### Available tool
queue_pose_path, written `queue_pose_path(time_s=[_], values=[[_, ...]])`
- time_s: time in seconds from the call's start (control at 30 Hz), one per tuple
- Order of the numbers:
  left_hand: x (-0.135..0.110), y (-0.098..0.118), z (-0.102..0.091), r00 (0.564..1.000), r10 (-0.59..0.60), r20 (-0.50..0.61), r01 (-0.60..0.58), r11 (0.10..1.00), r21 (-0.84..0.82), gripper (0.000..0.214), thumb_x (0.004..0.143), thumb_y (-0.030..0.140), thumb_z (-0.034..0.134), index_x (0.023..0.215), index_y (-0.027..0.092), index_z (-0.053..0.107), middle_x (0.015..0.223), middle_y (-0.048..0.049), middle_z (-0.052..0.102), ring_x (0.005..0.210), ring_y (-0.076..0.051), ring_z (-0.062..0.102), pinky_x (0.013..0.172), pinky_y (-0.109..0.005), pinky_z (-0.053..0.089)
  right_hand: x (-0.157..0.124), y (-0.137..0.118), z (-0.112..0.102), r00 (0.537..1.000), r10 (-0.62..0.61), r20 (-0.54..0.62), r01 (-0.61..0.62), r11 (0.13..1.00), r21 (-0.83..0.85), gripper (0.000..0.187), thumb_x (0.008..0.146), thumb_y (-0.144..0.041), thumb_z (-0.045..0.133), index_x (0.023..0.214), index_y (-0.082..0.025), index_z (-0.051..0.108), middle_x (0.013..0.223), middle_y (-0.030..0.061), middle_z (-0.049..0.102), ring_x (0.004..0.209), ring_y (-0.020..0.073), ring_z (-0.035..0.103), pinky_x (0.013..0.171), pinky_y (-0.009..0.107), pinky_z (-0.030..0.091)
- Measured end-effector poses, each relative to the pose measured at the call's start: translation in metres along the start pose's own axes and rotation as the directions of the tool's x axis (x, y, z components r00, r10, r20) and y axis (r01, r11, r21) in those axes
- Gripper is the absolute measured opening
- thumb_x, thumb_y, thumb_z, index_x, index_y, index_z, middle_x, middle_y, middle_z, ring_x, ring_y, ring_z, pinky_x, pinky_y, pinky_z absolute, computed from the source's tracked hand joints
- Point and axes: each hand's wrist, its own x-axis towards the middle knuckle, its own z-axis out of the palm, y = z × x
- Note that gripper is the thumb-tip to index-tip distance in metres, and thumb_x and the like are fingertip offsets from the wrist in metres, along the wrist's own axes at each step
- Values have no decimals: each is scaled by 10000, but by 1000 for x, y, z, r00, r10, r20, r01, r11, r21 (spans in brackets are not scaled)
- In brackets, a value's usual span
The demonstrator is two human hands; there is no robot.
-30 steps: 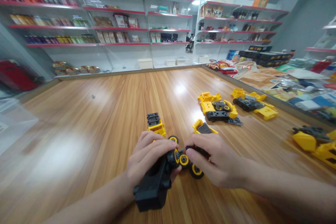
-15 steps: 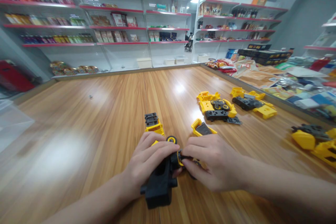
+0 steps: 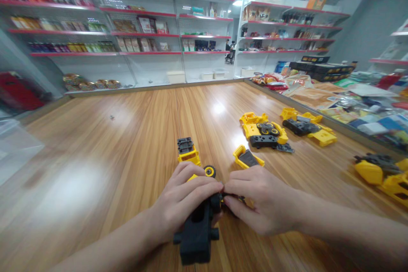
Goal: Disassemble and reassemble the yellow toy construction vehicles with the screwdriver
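My left hand (image 3: 183, 197) is closed around a black toy vehicle chassis (image 3: 195, 238) with black-and-yellow wheels. One wheel (image 3: 209, 171) shows just beyond its fingers. My right hand (image 3: 259, 195) pinches at the chassis's right side, close to another wheel (image 3: 216, 202). What its fingertips hold is mostly hidden; only a small dark bit shows. A yellow toy part with a black piece (image 3: 188, 151) lies beyond my left hand. Beyond my right hand is a yellow toy truck bed (image 3: 247, 157) with a dark inside.
On the wooden table (image 3: 153, 114), yellow and black toy parts (image 3: 264, 129) lie to the right, with more parts (image 3: 307, 125) behind and others (image 3: 382, 174) at the right edge. Small bits (image 3: 111, 117) lie far left. A clear plastic bin (image 3: 17, 140) stands left. Packaged goods (image 3: 318, 93) crowd the right.
The chassis and both hands have shifted slightly in view, and the chassis's near end sits a little lower. My right fingertips remain by the wheel.
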Motion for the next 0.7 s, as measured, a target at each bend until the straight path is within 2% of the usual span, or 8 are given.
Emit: queue_pose_path(time_s=[0.57,0.7], values=[[-2,-1,3,1000,-8,5,8,999,39,498,755,225,767,1210,143,584,1008,-76,713,945,-226,574,864,-419,446,-1,-2,-1,1000,8,15,-8,999,-32,136,873,-173,493,767,-152,576,674,14,569,577,116,505,529,259,352],[-2,-1,3,1000,-5,-4,6,999,44,487,769,233,756,1217,150,581,1007,-72,714,944,-221,569,865,-415,444,-1,-3,0,1000,21,5,-21,1000,-9,85,848,-154,501,836,-150,586,733,26,596,633,129,540,567,260,382]])
